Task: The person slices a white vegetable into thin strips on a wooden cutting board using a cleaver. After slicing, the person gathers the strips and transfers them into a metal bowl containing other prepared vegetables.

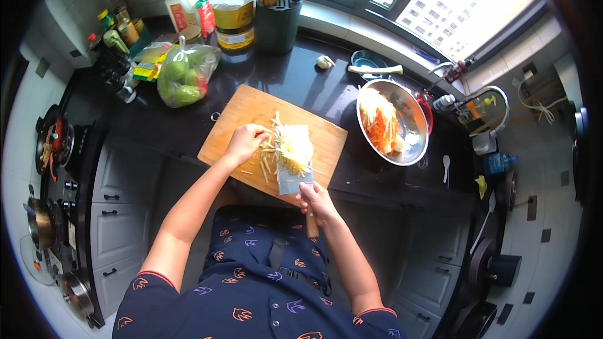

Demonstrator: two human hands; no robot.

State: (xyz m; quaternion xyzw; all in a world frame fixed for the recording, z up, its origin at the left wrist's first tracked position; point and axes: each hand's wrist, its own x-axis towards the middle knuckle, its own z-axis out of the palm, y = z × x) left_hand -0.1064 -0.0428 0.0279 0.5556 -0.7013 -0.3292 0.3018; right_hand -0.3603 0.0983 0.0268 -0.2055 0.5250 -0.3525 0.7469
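A wooden cutting board (251, 108) lies on the dark counter in front of me. My right hand (318, 204) grips the wooden handle of a wide cleaver (290, 181), whose flat blade lies over the board with a heap of pale yellow shredded strips (294, 147) on it. My left hand (245, 142) rests on the board just left of the blade, fingers against the loose strips. A metal bowl (411, 113) holding orange and pale shreds stands to the right of the board.
A plastic bag of green vegetables (185, 75), an oil bottle (233, 9), sauce bottles and a dark utensil holder (276, 22) stand at the back. A garlic bulb (325, 61) lies near the window. The stove with pans is at left, a sink tap (496, 97) at right.
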